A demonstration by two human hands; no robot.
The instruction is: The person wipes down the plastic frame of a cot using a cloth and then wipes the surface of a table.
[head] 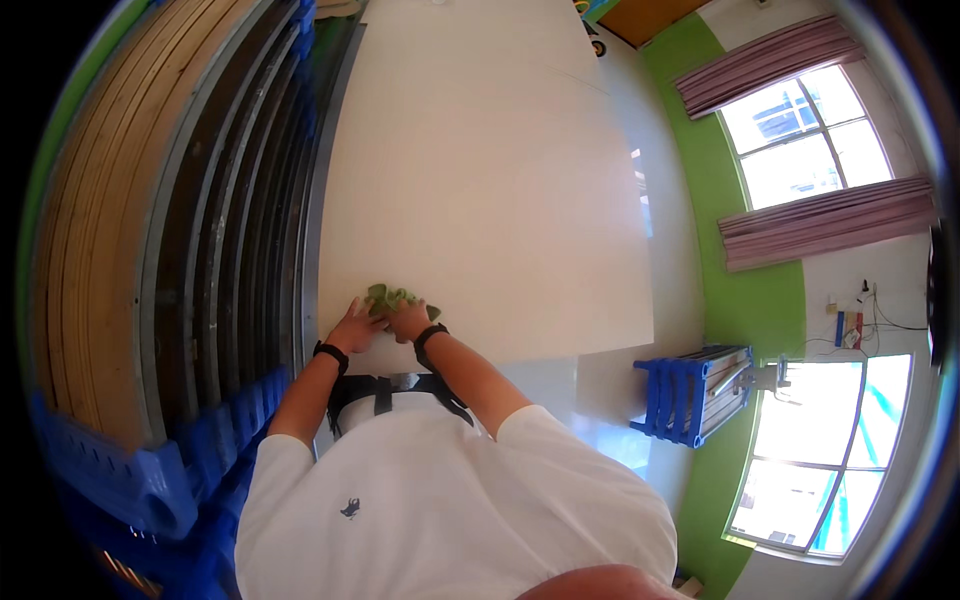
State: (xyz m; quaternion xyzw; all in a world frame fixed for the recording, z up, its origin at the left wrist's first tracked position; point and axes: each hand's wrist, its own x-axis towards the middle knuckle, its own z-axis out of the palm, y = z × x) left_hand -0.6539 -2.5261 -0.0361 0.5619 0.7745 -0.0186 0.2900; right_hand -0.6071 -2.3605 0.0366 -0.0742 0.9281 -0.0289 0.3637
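A crumpled green cloth [381, 295] lies bunched on a broad cream-coloured tabletop [487, 187], close to its near left corner. My right hand [409, 319] presses on the cloth, its fingers closed around part of the folds. Beside it, my left hand [361, 327] grips the cloth's near left side, fingertips partly hidden in the fabric. The hands almost touch each other. Each wrist wears a black band.
Stacked wooden cots [112, 225] with blue plastic ends [142, 480] rise along the table's left side. A smaller blue-ended stack [694, 396] stands at the right, by a green-and-white wall [765, 307] with windows, curtains [825, 217] and hanging cables.
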